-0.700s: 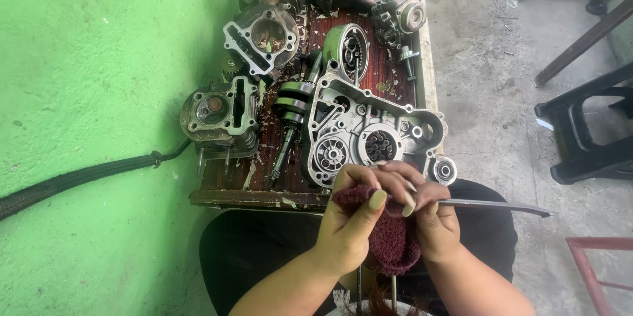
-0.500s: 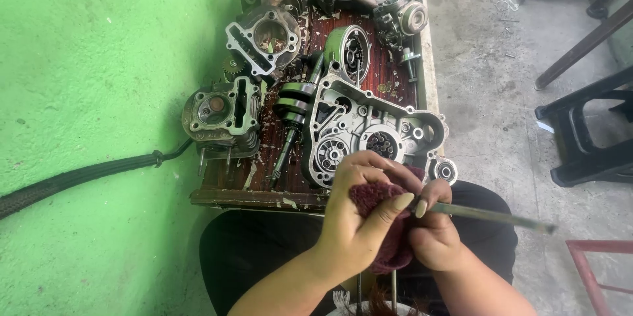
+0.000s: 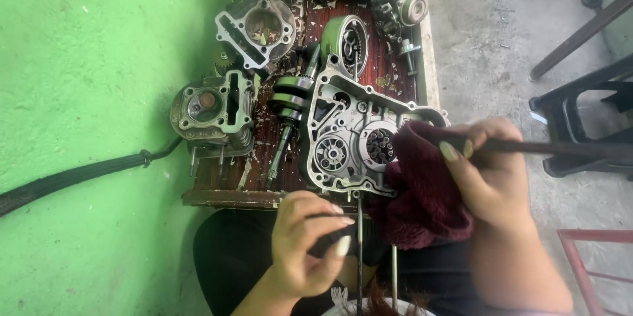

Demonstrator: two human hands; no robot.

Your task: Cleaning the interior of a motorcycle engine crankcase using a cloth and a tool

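Observation:
My right hand (image 3: 491,181) grips a dark maroon rag (image 3: 422,194) wrapped around a long thin metal rod (image 3: 560,148) that points off to the right. My left hand (image 3: 308,243) is closed around a small dark part (image 3: 333,240) at the near edge of the wooden board, beside a thin upright rod (image 3: 360,257). Just beyond both hands lies a silver engine crankcase half (image 3: 349,138) with round bearing openings.
The wooden board (image 3: 224,199) carries a cylinder head (image 3: 211,113), a cylinder block (image 3: 257,29), a crankshaft (image 3: 290,102), a green-rimmed round part (image 3: 346,39) and more engine pieces. A green wall with a black hose (image 3: 79,176) is at left. A black stool (image 3: 580,118) stands right.
My hands have parted: the left dropped off the rag to the board's near edge and closed on a small dark part. The right hand keeps the rag around the rod.

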